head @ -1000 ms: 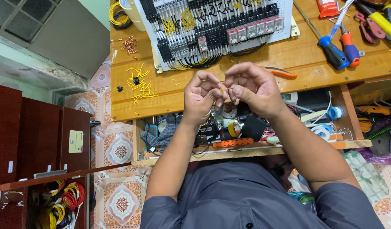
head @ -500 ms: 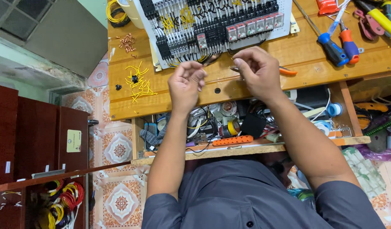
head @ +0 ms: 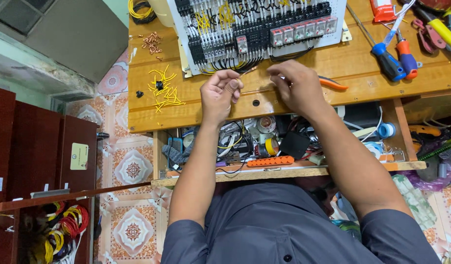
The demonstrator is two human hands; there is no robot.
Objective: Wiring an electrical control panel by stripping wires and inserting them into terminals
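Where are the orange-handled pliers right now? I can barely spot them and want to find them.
In the head view, the orange-handled pliers lie on the wooden workbench, mostly hidden behind the right hand, below the wiring panel and left of the blue-handled screwdriver.

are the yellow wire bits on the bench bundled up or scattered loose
Scattered loose. The yellow wire bits lie spread at odd angles on the bench, with no tie or wrap, left of the left hand.

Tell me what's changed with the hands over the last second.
Both hands moved apart and up from the shelf edge to the bench top: left hand and right hand now sit just below the wiring panel. Screwdrivers and yellow wire bits stayed put.
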